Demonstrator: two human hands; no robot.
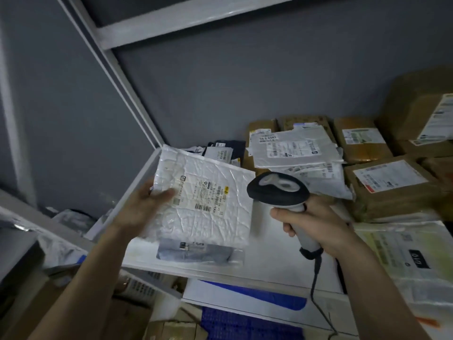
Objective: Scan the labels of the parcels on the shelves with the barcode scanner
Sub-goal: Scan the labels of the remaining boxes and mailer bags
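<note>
Above the white shelf [269,261]: white padded parcel [208,202], label [203,196] up, gripped at its left edge by left hand [147,204]. Right hand [311,227] clenched round barcode scanner [279,190] handle, head just beside parcel. Behind: brown cartons [389,187], grey mailers [294,149].

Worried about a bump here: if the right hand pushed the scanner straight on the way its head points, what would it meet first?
Probably the white padded parcel that the left hand holds; the right hand aims the scanner toward its label. Depth is unclear.
</note>
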